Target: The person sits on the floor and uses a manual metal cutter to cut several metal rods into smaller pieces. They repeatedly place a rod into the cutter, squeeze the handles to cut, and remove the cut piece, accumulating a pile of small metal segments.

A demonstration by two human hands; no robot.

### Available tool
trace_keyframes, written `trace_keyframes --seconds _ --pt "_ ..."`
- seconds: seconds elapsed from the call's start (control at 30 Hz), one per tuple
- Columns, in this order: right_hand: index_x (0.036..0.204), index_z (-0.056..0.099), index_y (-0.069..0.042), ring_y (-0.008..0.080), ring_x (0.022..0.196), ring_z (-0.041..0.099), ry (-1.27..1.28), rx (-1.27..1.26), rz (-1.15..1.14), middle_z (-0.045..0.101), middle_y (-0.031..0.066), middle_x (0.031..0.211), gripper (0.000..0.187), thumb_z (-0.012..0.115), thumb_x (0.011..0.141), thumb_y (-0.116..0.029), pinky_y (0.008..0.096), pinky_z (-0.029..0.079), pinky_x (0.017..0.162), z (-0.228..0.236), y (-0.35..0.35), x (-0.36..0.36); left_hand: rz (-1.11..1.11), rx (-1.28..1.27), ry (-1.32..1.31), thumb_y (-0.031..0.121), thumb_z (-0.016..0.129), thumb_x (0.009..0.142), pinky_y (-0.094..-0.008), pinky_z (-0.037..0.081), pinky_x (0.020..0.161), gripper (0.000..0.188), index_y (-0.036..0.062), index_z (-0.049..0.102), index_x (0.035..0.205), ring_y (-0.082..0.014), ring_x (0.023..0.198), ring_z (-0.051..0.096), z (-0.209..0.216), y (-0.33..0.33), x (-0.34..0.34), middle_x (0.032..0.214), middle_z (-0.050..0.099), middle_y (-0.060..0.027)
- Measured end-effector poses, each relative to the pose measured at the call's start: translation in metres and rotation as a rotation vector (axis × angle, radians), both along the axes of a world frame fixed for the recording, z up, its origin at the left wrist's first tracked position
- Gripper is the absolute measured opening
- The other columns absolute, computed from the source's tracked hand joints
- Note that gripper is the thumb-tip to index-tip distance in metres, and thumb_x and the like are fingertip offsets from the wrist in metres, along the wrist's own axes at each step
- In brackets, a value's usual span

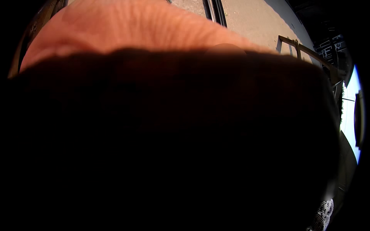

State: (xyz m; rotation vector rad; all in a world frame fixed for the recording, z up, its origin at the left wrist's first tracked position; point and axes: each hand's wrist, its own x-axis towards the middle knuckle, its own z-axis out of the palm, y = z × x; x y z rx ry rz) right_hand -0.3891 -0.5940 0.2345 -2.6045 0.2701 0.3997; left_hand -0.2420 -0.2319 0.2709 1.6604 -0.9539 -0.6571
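A bare hand (131, 27) is pressed up close to the head camera and covers most of the picture. Its creased skin is sunlit along the top and falls into black shadow below. Whether it is my left or my right hand cannot be made out. No fingers can be told apart, and anything the hand holds or touches is hidden. The other hand cannot be made out in the picture.
Past the hand lies sunlit tan ground (254, 23), crossed by dark narrow bars (216, 11). An angular metal frame (308, 52) stands at the upper right. Bright sky (350, 90) shows at the right rim, and black-and-white patterned cloth (323, 213) at the lower right.
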Motion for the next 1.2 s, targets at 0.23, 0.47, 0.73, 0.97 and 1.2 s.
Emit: trace_keyframes --seconds 0.23,0.47,0.73,0.97,1.2 --pt "0.132 0.065 0.001 0.0279 0.094 0.068 0.016 0.004 -0.098 0.068 0.0173 0.101 0.085 0.066 0.087 -0.071 0.0428 0.054 0.086 0.015 0.007 -0.021 -0.02 -0.283 0.164 0.038 0.077 0.092 -0.04 0.056 0.077 0.044 -0.0054 0.07 0.096 -0.0329 0.084 0.07 -0.021 -0.031 -0.01 0.089 0.073 -0.0169" --pt "0.133 0.064 0.001 0.0279 0.091 0.067 0.062 0.086 -0.13 0.068 0.0169 0.098 0.088 0.066 0.086 -0.073 0.0436 0.053 0.085 0.028 0.016 -0.037 0.024 -0.419 0.18 0.041 0.078 0.09 -0.038 0.056 0.076 0.045 -0.0035 0.07 0.096 -0.0303 0.083 0.071 -0.051 -0.046 -0.025 0.088 0.073 -0.0151" --pt "0.134 0.064 0.001 0.0279 0.089 0.067 0.138 0.195 -0.099 0.067 0.0165 0.094 0.091 0.065 0.085 -0.075 0.0445 0.053 0.084 0.03 0.025 -0.036 0.035 -0.434 0.19 0.043 0.079 0.089 -0.0357 0.056 0.075 0.046 -0.0013 0.071 0.096 -0.0273 0.081 0.071 -0.085 -0.059 -0.012 0.088 0.073 -0.013" --pt "0.131 0.065 0.002 0.0269 0.085 0.066 0.127 0.163 -0.095 0.066 0.0162 0.09 0.095 0.065 0.082 -0.078 0.0426 0.052 0.082 0.022 0.013 -0.036 0.007 -0.353 0.141 0.046 0.081 0.087 -0.0336 0.056 0.075 0.047 0.0006 0.072 0.096 -0.0248 0.08 0.071 -0.083 -0.034 -0.001 0.087 0.073 -0.0112" --pt "0.132 0.067 0.001 0.0265 0.085 0.067 0.072 0.03 0.07 0.069 0.0144 0.092 0.084 0.062 0.09 -0.072 0.0427 0.056 0.081 0.016 0.024 -0.025 -0.115 -0.034 0.029 0.048 0.082 0.085 -0.0316 0.056 0.074 0.048 0.0025 0.072 0.097 -0.0222 0.079 0.071 -0.058 0.001 0.015 0.086 0.073 -0.0093"
